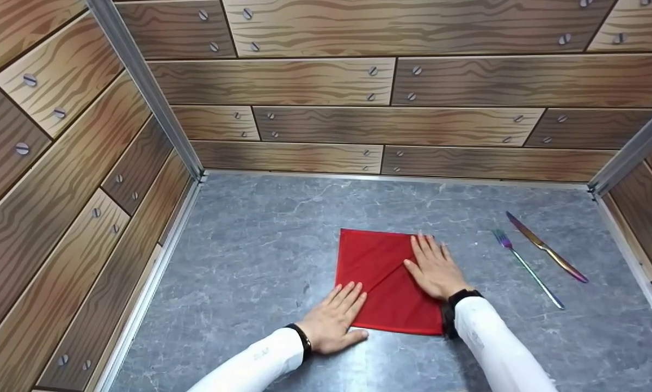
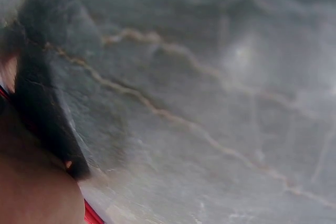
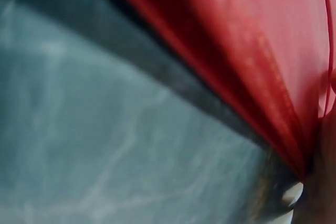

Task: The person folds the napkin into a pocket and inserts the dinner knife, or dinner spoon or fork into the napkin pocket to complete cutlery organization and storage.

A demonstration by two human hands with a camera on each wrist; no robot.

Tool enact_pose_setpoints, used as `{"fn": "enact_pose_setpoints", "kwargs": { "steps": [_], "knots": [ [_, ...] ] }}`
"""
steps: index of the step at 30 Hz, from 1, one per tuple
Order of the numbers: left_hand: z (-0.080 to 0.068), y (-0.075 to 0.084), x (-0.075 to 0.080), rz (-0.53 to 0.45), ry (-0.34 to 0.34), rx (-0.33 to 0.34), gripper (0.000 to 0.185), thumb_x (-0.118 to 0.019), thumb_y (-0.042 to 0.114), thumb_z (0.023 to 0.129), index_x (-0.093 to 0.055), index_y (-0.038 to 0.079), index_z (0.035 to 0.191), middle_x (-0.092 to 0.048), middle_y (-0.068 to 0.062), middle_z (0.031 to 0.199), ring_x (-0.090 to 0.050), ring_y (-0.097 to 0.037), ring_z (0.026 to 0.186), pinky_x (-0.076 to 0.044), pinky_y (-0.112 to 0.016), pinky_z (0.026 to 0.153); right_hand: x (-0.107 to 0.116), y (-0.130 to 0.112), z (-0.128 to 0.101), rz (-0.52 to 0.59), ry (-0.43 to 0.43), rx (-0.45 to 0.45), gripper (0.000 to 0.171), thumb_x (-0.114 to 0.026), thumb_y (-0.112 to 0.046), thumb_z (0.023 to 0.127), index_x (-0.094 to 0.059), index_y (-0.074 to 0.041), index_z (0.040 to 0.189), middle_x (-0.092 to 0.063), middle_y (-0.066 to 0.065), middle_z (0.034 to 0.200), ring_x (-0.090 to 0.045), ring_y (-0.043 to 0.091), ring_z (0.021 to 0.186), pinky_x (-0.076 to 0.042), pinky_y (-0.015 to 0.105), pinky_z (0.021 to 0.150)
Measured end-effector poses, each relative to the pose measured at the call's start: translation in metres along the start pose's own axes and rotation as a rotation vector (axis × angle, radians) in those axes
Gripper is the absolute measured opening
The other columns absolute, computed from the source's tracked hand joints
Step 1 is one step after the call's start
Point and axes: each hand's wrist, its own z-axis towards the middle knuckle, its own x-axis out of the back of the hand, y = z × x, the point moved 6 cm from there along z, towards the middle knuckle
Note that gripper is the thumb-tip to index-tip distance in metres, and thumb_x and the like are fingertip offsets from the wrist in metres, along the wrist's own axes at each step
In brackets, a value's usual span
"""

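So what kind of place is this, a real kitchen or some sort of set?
Likely a staged booth, not a kitchen: the walls are printed wood-plank panels in metal framing, around a grey marble-look tabletop with a red napkin, fork and knife.

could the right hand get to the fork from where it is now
Probably yes. The right hand lies flat on the red napkin, and the fork lies on the bare grey table just to its right, with nothing between them.

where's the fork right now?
In the head view the fork lies on the grey tabletop, right of the red napkin and the right hand, with the knife just beyond it toward the right wall.
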Motion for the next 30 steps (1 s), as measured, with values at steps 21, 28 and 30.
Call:
{"fn": "enact_pose_setpoints", "kwargs": {
  "steps": [21,28,30],
  "knots": [
    [0.000,0.001,0.003,-0.003,-0.008,0.001,0.084,-0.022,0.067,0.105,-0.010,0.011,0.167,-0.005,-0.009,0.175,-0.004,-0.026,0.163,-0.010,-0.044,0.134,0.002,-0.001,-0.002,0.001,0.051,0.012,0.074,-0.031,-0.051,0.110,-0.020,-0.002,0.163,-0.014,0.024,0.171,-0.009,0.046,0.159,-0.003,0.066,0.127],
    [0.005,0.014,0.001,-0.009,0.001,0.005,0.086,-0.019,0.069,0.104,-0.010,0.011,0.167,-0.006,-0.009,0.175,-0.005,-0.025,0.163,-0.010,-0.044,0.134,0.004,0.008,-0.006,0.000,0.066,0.018,0.073,-0.034,-0.050,0.109,-0.022,-0.002,0.163,-0.018,0.023,0.171,-0.012,0.046,0.158,-0.002,0.066,0.127],
    [0.007,0.019,0.002,-0.003,0.008,0.007,0.085,-0.019,0.069,0.104,-0.010,0.012,0.167,-0.006,-0.008,0.175,-0.005,-0.025,0.163,-0.011,-0.043,0.134,0.003,0.013,-0.008,-0.009,0.070,0.015,0.074,-0.033,-0.051,0.109,-0.022,-0.002,0.163,-0.018,0.023,0.171,-0.012,0.045,0.158,-0.002,0.066,0.127]
  ]
}}
